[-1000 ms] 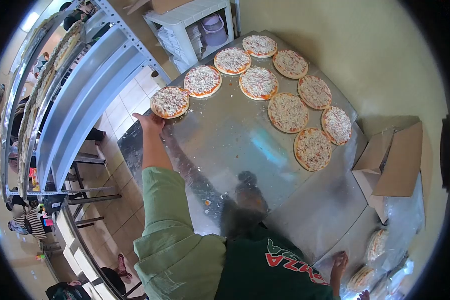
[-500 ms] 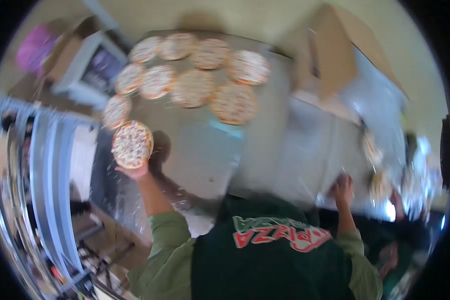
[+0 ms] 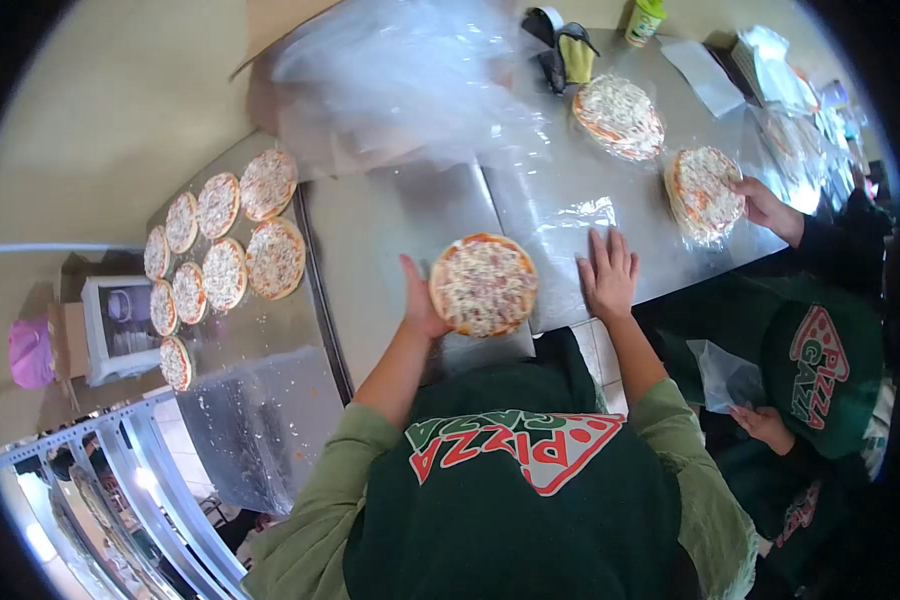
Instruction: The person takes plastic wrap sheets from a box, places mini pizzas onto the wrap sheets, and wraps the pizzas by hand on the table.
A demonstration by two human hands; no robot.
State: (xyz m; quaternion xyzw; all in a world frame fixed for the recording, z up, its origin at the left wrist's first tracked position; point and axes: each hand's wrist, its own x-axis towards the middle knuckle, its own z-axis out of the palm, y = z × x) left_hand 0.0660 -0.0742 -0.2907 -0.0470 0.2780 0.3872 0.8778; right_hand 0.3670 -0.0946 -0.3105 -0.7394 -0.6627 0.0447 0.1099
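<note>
A round pizza with shredded cheese (image 3: pixel 484 285) rests on my left hand (image 3: pixel 423 303), whose thumb shows at the pizza's left edge while the other fingers are hidden beneath it. My right hand (image 3: pixel 608 272) lies with fingers spread on clear plastic (image 3: pixel 560 235) over the metal table (image 3: pixel 400 215). Several more pizzas (image 3: pixel 224 273) stand grouped on the table's left part. At the upper right lies a plastic-wrapped pizza (image 3: pixel 618 117). Beside it, a co-worker's hand (image 3: pixel 765 210) touches a wrapped stack of pizzas (image 3: pixel 707 193).
A heap of clear plastic bags (image 3: pixel 400 80) covers the table's back. The co-worker's other hand (image 3: pixel 767 428) holds a small clear bag (image 3: pixel 725 375). A green cup (image 3: pixel 644 20) is at the back right. A metal rack (image 3: pixel 150 470) stands lower left.
The view has swung to the right. My left hand has picked up the nearest pizza and carried it over to the right, near my right hand. The co-worker has come into fuller view.
</note>
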